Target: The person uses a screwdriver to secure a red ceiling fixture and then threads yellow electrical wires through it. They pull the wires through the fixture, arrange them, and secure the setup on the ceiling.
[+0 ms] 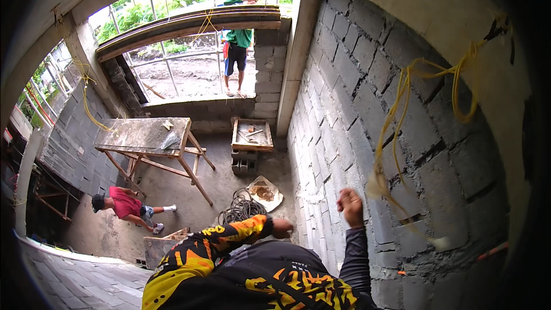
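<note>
My right hand (350,208) is raised beside the grey block wall (344,120), its fingers curled closed. Whatever it may hold is too small to make out. Lower and to the left, my left hand (281,228) reaches across in front of my body toward the foot of that wall. Its fingers are too small and unclear to read. Yellow cord (402,89) hangs in loops down the wall to the right of my right hand. A pale, blurred thing (376,185) is on the cord, near that hand.
A coil of dark hose (241,205) lies beside a sack with brown material (264,192). Beyond, a wooden tray (252,144) stands on hollow blocks, and a worn table (143,133) stands left. A person in red (123,202) is at left; another in green (238,40) stands outside the window opening.
</note>
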A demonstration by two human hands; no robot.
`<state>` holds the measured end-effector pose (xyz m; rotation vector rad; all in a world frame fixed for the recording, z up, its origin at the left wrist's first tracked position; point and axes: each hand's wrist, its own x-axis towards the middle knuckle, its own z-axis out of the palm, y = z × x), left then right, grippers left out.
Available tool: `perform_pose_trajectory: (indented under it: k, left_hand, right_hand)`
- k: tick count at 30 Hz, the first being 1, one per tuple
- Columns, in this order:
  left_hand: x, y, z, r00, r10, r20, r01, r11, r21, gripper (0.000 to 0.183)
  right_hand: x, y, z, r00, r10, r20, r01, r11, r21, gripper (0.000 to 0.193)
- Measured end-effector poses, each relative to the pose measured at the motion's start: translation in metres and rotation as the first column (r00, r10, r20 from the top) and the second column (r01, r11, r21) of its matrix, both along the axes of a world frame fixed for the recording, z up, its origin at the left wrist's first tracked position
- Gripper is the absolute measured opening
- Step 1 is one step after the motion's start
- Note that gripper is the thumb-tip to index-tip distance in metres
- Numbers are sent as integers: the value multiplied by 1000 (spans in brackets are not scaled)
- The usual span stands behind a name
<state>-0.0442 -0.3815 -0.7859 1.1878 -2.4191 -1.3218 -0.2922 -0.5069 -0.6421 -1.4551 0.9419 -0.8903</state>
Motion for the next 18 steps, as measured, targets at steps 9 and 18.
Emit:
perform_pose_trajectory:
  k: [9, 18]
  left_hand:
    - [244, 202, -136, 460, 401, 792, -810, 556, 189, 36]
    - [227, 238, -127, 466, 423, 777, -883, 174, 435, 41]
  right_hand:
    - [-152, 161, -301, 323, 427, -845, 68, 880, 471, 27]
    - [-188, 187, -295, -133, 326, -936, -574, 744, 341, 25]
